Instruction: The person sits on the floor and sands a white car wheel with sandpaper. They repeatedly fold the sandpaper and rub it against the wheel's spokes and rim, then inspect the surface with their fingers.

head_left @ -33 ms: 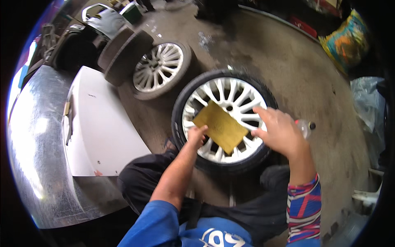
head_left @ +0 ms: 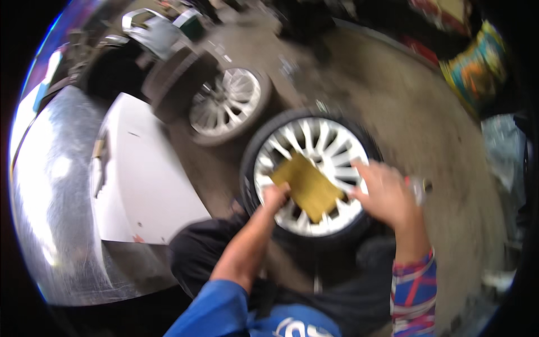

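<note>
A tyre with a white multi-spoke alloy wheel (head_left: pixel 323 149) lies flat on the dirty floor in front of me. Over its hub I hold a mustard-yellow rectangular sheet (head_left: pixel 307 187). My left hand (head_left: pixel 275 197) pinches the sheet's near-left corner. My right hand (head_left: pixel 383 194) rests at its right edge with fingers spread; whether it grips the sheet is blurred. A small clear object (head_left: pixel 418 191) shows by my right hand. My dark-trousered knees sit just below the wheel.
A second tyre with a silver alloy wheel (head_left: pixel 224 104) leans at the back left. A white panel (head_left: pixel 140 185) and a shiny silver car body (head_left: pixel 50 196) fill the left. A colourful sack (head_left: pixel 477 73) lies at the right.
The view has shifted slightly and turned blurry. Both hands stay at the yellow sheet over the wheel.
</note>
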{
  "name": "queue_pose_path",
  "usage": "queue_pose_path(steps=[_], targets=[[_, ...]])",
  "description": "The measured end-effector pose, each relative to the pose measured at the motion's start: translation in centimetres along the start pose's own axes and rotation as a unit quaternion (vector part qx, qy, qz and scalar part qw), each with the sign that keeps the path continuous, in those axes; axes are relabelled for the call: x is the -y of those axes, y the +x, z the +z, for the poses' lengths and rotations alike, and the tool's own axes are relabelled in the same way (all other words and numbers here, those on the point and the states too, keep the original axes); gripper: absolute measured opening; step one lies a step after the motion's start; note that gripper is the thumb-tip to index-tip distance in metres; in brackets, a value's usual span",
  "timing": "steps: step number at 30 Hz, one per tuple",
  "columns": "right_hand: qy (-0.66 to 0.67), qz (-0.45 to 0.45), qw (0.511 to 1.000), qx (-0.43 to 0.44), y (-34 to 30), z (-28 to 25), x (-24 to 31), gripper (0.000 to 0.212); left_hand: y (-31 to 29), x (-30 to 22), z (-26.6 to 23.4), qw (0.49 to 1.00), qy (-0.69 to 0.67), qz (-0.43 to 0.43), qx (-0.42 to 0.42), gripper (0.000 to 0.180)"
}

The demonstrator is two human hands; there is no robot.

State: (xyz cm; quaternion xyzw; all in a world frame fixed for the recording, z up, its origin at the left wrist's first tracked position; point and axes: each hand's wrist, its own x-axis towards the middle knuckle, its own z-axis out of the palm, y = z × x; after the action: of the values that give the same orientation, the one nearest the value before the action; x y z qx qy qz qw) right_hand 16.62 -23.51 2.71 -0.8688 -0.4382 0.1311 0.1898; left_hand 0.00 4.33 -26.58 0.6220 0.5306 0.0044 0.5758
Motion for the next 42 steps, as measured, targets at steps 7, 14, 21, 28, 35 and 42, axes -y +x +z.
queue_pose_path(steps=[7, 14, 21, 28, 35, 42], targets=[[0.04, -0.011, 0.992, -0.118, 2.6, 0.2, 0.8, 0.079, -7.6, -12.4, -3.3, 0.927, 0.045, 0.35, 0.129, 0.027], [0.49, 0.12, 0.85, -0.15, 6.1, 2.8, 2.5, 0.111, -18.1, -21.8, -12.2, 0.836, -0.202, 0.401, 0.315, 0.032], [0.826, 0.008, 0.556, 0.092, 4.5, 3.7, 5.7, 0.081, -18.3, -21.5, -13.4, 0.871, -0.372, 0.214, 0.239, 0.028], [0.842, 0.066, 0.534, 0.033, 5.8, 5.0, 5.3, 0.045, -17.9, -23.2, -11.0, 0.898, -0.279, 0.305, 0.153, 0.038], [0.829, 0.074, 0.548, 0.082, 6.7, 5.1, 4.2, 0.049, -17.8, -23.8, -10.4, 0.849, -0.338, 0.39, 0.113, 0.054], [0.849, 0.056, 0.521, 0.074, 6.6, 4.7, 6.2, 0.061, -20.0, -22.4, -9.3, 0.746, 0.184, 0.637, -0.064, 0.069]])
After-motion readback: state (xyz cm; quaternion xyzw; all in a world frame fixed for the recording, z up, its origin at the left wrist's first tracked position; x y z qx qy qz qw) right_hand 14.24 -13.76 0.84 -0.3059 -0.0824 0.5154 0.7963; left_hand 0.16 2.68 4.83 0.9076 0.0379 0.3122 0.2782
